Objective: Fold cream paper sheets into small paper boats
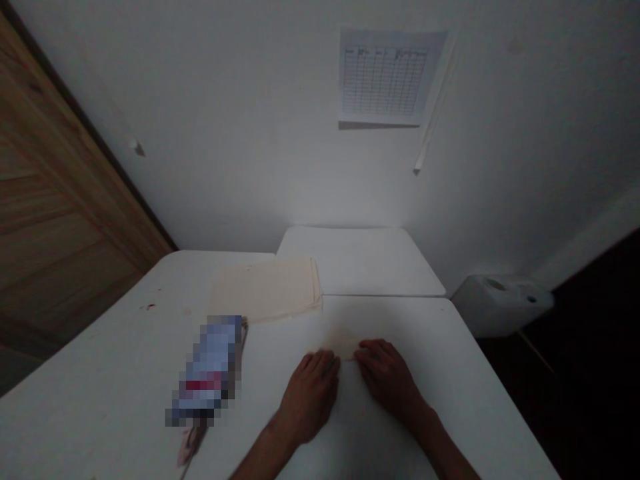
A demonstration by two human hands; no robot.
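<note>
A small, thin beige sheet (345,345) lies on the white table between my hands; whether it is cloth or paper I cannot tell. My left hand (313,393) rests on the table with its fingers curled at the sheet's left edge. Opposite it, my right hand (390,377) has its fingertips pressed together at the right edge. Both hands partly cover the piece. Farther back on the left lies a flat stack of larger beige sheets (265,290), with uneven layers showing along its right side.
Left of my hands lies a pixelated bluish object (210,367) with a pinkish strip (190,443) below it. White tabletops (360,260) meet at a seam ahead. A printed form (385,80) hangs on the wall. A white container (500,303) stands beyond the right edge.
</note>
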